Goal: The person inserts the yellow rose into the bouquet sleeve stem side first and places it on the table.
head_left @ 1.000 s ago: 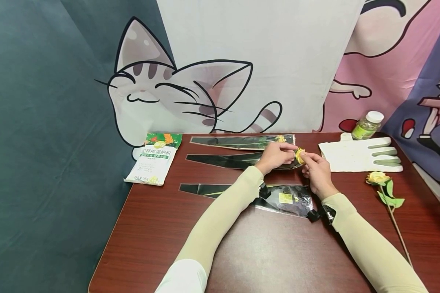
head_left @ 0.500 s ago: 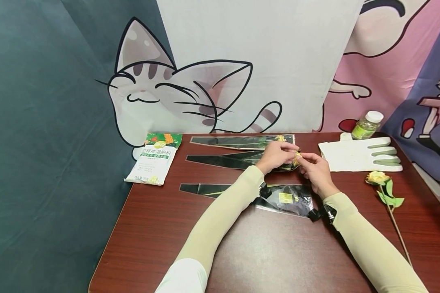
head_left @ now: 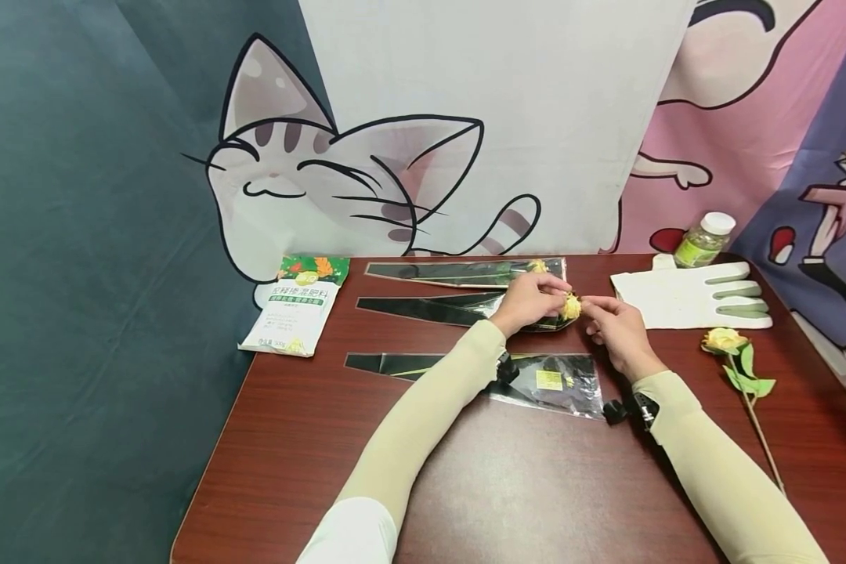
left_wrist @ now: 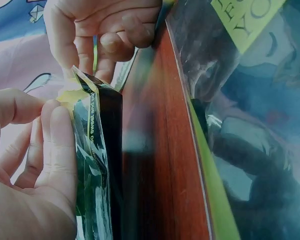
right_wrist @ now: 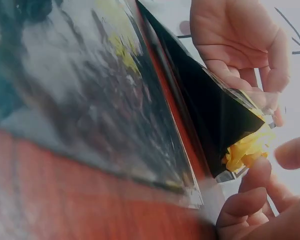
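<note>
glove near right hand; jar behind

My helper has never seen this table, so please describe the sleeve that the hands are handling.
On the dark red table, three black-and-clear sleeves lie in rows, tapering leftward. Choose the middle sleeve; only there does a yellow flower sit between the left hand and the right hand.

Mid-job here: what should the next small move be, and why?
I'd probably have the right hand gently nudge the yellow, ruffled rose bloom slightly farther into the middle black-and-clear, tapering plastic sleeve while the left hand steadies it. The bloom pokes out at the sleeve's mouth, right fingertips are at its petals, and the left hand pinches the sleeve's edge.
</note>
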Demonstrator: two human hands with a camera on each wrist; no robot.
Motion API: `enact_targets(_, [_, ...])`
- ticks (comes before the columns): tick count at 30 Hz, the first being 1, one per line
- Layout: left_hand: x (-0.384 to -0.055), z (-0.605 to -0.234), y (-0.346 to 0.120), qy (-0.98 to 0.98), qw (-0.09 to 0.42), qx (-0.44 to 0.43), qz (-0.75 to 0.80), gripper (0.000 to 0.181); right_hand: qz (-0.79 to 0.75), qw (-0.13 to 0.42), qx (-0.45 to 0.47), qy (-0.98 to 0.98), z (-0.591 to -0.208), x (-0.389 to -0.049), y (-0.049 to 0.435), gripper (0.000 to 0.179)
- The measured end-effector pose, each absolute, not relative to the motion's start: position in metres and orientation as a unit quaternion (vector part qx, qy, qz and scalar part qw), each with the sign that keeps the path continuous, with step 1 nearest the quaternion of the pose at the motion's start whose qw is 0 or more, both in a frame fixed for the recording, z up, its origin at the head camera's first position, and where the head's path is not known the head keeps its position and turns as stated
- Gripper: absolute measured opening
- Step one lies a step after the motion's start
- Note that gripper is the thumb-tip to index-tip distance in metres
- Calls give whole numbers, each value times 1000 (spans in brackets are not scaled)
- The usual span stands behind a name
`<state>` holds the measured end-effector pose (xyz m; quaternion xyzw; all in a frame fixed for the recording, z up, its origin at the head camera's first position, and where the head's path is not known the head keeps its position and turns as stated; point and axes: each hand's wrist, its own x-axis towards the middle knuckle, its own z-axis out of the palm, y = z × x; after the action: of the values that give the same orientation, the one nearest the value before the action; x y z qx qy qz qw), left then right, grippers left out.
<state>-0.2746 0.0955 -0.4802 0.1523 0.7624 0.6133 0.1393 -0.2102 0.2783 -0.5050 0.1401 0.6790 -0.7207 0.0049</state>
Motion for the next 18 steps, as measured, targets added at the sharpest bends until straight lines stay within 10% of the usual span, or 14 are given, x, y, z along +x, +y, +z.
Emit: enact_targets(18, [-275, -484, 100, 743, 157, 154, 633, 23, -654, 28, 99, 750, -510, -218, 277, 5])
